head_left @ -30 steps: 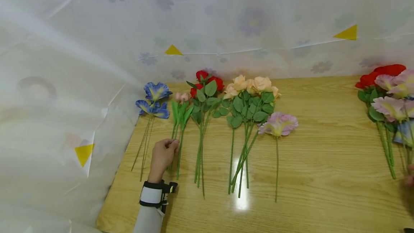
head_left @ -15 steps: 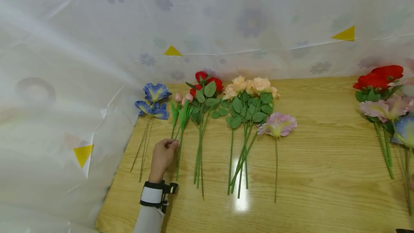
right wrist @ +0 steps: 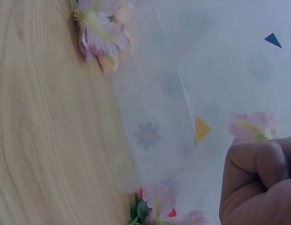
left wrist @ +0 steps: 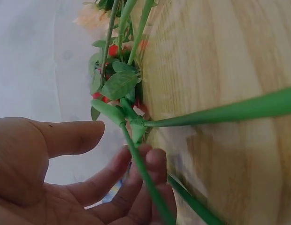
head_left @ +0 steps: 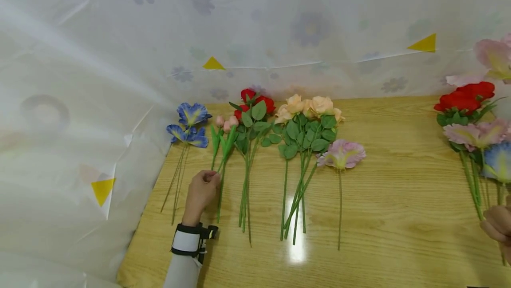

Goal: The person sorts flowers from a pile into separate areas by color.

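My left hand (head_left: 202, 190) is at the stems of the pink tulips (head_left: 230, 124), touching them with its fingers. In the left wrist view its thumb stands apart from the fingers, and a green tulip stem (left wrist: 146, 173) runs across the fingertips. At the right edge, my right hand (head_left: 499, 223) has its fingers curled round the stem of a raised pink flower (head_left: 495, 55); most of the stem is hidden. Beside that hand are red flowers (head_left: 465, 98), more pink blooms (head_left: 475, 133) and a blue flower (head_left: 499, 161).
On the wooden table (head_left: 399, 217) lie blue irises (head_left: 191, 124), red roses (head_left: 263, 104), peach roses (head_left: 311, 106) and a single pink flower (head_left: 343, 154). A white plastic sheet (head_left: 279, 21) with yellow triangles hangs along the back and left.
The right hand has come further into view at the right edge, and its pink flower has risen. The tulip heads have shifted slightly; the left hand stays at their stems.
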The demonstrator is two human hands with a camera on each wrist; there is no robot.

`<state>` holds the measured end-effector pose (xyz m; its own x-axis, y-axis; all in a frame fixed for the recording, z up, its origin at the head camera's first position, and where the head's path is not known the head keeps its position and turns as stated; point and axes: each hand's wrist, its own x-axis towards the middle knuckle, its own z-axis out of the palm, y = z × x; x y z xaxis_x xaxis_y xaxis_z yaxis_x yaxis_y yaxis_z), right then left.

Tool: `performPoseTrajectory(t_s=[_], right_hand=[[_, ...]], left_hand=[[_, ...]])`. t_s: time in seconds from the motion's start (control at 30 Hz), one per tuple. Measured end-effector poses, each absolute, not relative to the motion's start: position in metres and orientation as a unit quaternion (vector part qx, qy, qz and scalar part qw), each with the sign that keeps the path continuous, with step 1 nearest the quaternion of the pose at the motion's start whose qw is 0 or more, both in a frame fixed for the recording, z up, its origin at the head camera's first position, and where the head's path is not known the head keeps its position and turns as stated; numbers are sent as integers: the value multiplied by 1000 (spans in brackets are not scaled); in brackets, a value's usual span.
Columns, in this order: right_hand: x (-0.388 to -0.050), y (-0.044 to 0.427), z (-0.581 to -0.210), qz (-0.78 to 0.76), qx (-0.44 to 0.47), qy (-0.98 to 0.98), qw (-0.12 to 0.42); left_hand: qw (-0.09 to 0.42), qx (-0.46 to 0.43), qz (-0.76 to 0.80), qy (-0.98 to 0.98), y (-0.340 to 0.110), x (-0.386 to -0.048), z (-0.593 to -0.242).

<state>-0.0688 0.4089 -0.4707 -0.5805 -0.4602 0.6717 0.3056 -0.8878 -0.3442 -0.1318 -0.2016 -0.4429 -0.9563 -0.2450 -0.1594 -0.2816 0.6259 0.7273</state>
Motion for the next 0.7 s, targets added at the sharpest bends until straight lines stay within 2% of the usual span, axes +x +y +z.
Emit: performPoseTrajectory(t_s=[0.03, 0.07, 0.2, 0.4, 0.53, 0.7], right_hand=[[-59, 408, -468, -911, -343, 141, 183], [-49, 402, -466, -927, -297, 195, 119], [-41, 378, -456, -926, -212, 299, 87], [-42, 336, -436, -918, -185, 339, 90], [-49, 300, -425, -900, -211, 376, 61], [-58, 258, -415, -880, -276, 384, 51]], left_hand=[[20, -146, 407, 901, -201, -132, -442], [15, -142, 411, 901, -201, -131, -442], [0, -116, 436, 892, -193, -130, -438], [-17, -38, 466, 884, -162, -126, -419], [-44, 58, 473, 878, -134, -125, -400], [-69, 195, 487, 849, -94, -122, -375]])
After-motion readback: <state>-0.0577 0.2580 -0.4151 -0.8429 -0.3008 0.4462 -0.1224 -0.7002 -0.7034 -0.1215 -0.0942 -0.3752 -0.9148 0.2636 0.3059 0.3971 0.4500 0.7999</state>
